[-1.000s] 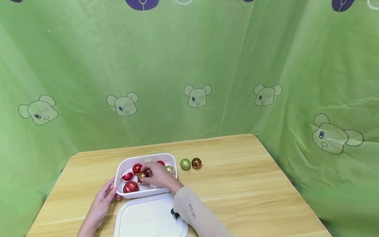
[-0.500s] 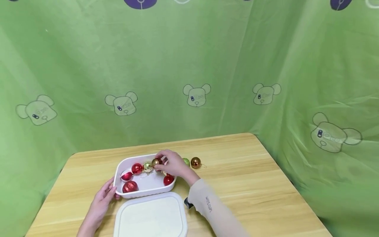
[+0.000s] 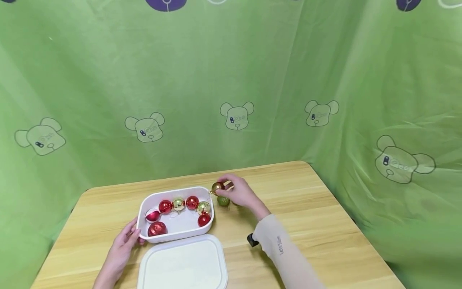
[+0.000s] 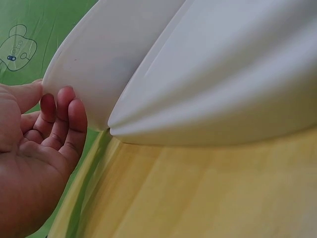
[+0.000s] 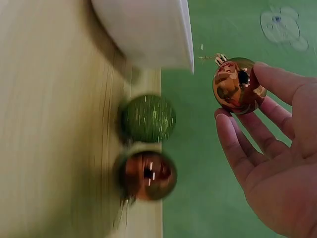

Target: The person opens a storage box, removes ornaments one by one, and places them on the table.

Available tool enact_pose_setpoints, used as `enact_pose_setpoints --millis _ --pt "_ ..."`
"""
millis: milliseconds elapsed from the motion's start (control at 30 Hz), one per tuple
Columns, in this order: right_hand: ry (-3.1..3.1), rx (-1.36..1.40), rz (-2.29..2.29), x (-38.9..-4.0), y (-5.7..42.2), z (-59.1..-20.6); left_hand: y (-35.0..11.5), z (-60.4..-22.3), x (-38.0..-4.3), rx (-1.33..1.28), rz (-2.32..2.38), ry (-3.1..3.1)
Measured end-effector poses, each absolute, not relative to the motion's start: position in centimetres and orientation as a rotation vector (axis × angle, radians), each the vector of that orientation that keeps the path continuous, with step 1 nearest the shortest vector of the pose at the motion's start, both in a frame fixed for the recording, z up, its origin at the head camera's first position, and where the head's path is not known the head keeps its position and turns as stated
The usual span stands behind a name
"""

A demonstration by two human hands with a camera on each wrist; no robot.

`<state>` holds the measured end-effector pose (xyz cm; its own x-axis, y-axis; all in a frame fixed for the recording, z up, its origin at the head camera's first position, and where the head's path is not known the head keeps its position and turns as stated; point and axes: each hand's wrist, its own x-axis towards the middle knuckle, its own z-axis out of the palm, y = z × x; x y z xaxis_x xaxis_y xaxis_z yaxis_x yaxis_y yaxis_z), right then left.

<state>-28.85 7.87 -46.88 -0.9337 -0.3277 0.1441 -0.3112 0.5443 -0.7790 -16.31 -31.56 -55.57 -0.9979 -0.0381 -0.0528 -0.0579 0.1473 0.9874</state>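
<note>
Just off the right end of the white box [image 3: 175, 238], pinching a brown-gold bauble [image 3: 216, 187] in the right hand [image 3: 241, 194]. At the near left corner, gripping the box with the left hand [image 3: 123, 243]. Inside the box, can see red baubles [image 3: 192, 202] and gold baubles [image 3: 178, 204]; right of it, a glittery green bauble [image 3: 223, 201] and a second brown bauble [image 5: 148, 176]; in front, a white lid [image 3: 183, 265].

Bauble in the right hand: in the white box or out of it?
Out: the right hand pinches the bronze bauble beside the white box, not over it.
</note>
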Motion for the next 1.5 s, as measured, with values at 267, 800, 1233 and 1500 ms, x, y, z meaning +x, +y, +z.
enact_pose_setpoints --millis 267,800,1233,1500 --pt "2.735 -0.380 -1.481 -29.0 11.3 -47.4 -31.6 -55.5 -16.4 -0.060 2.054 2.360" --pt "2.724 -0.218 -1.530 -29.1 14.3 -48.4 -31.9 -55.4 -16.1 -0.059 2.030 2.399" --pt "2.730 -0.124 -1.515 -29.2 16.3 -49.8 -31.7 -55.7 -16.3 -0.037 2.066 2.375" --pt "2.662 -0.065 -1.572 -29.5 17.1 -51.1 -31.6 -55.6 -16.3 -0.058 2.063 2.369"
